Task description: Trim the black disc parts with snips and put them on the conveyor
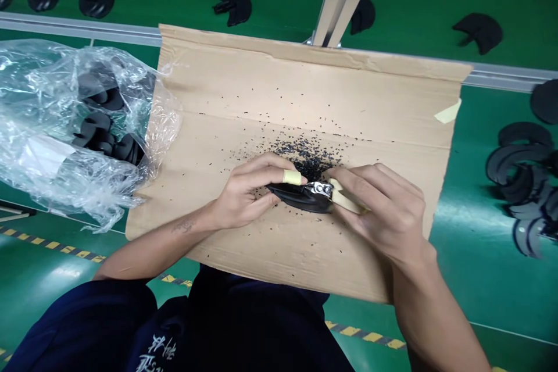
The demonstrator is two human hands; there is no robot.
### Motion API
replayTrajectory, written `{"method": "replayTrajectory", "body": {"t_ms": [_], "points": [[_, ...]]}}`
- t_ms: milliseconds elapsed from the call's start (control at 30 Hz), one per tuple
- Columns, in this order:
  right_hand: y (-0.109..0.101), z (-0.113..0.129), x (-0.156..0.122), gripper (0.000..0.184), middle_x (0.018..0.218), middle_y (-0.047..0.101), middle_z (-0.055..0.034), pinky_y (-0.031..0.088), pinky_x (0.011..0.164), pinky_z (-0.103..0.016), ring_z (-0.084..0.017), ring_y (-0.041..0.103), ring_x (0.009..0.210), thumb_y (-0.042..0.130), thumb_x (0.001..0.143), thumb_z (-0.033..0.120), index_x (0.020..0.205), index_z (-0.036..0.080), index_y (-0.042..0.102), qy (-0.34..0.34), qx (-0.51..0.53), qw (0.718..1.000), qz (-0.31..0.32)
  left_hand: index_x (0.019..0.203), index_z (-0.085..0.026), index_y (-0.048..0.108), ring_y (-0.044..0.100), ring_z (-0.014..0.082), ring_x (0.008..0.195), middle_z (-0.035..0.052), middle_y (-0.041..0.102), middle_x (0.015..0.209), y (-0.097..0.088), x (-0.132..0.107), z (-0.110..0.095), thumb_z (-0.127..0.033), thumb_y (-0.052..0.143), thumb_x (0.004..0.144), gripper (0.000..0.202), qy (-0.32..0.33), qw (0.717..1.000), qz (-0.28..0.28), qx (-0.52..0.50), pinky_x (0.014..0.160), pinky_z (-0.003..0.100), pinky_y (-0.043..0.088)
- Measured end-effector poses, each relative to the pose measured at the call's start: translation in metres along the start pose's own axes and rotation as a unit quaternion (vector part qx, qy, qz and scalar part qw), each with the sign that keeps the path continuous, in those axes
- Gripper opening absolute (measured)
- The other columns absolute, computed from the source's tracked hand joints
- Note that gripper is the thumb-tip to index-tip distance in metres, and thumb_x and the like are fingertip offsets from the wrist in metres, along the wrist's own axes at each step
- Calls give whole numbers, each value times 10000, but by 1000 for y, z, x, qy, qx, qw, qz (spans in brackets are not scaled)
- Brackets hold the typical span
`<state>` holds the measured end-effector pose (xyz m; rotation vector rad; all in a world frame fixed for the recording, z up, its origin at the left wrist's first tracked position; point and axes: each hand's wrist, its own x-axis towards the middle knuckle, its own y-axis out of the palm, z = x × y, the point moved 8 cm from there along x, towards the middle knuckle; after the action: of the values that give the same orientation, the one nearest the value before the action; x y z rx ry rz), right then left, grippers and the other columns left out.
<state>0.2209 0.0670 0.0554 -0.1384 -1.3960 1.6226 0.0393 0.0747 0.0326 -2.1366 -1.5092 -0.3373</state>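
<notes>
Trimming seems in hand: at frame centre, the left hand (244,193) pinches a black part (304,200); the right hand (386,203) grips clippers (321,189) at its edge. Next likely needs a careful squeeze.

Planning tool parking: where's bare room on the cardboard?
Free: tan cardboard sheet, far right, between small black bits and pale-yellow tape; also along its far edge behind bits. Crowded: centre (bits, left hand, right hand, black curved piece); left edge, partly under clear plastic bag.
</notes>
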Motion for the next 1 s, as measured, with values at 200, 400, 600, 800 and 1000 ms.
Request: {"method": "replayTrajectory", "body": {"t_ms": [200, 400, 600, 800, 1000], "points": [[-1, 5, 1, 233, 872, 751, -44, 499, 610, -312, -160, 622, 683, 707, 938, 178, 1167, 192, 667, 2, -45, 999, 2, 1205, -193, 748, 722, 131, 987, 73, 743, 1080, -1, -1, 0, -1, 689, 881, 381, 2, 1000, -13, -14, 839, 255, 619], [-4, 11, 2, 157, 827, 750, -31, 463, 598, -301, -140, 579, 639, 666, 971, 182, 1125, 169, 695, -8, -94, 995, 16, 1216, -212, 748, 720, 121, 963, 73, 750, 1073, 1, -3, 0, 4, 695, 882, 401, -6, 1000, -4, -2, 805, 237, 613], [2, 5, -1, 154, 874, 774, -41, 514, 636, -292, -156, 688, 723, 669, 972, 194, 1117, 204, 720, 31, 6, 999, 33, 1164, -178, 753, 725, 122, 965, 82, 751, 1064, 1, -2, 1, -13, 696, 887, 327, -5, 1000, 7, -8, 814, 238, 613], [1, -11, -1, 183, 950, 758, -80, 548, 658, -307, -189, 714, 785, 635, 972, 207, 1147, 213, 687, 72, 101, 992, 12, 1179, -201, 719, 743, 175, 1003, 77, 775, 1077, 0, 0, 2, -177, 709, 938, 242, -60, 998, -16, 4, 910, 318, 629], [-1, -22, 2, 154, 887, 736, -101, 401, 600, -354, -247, 644, 763, 553, 1004, 280, 1061, 196, 668, 51, -137, 989, -1, 1236, -200, 684, 756, 167, 901, 91, 771, 1029, -34, 28, -16, -382, 418, 1093, 353, -77, 991, 90, 65, 767, 271, 637]]}}
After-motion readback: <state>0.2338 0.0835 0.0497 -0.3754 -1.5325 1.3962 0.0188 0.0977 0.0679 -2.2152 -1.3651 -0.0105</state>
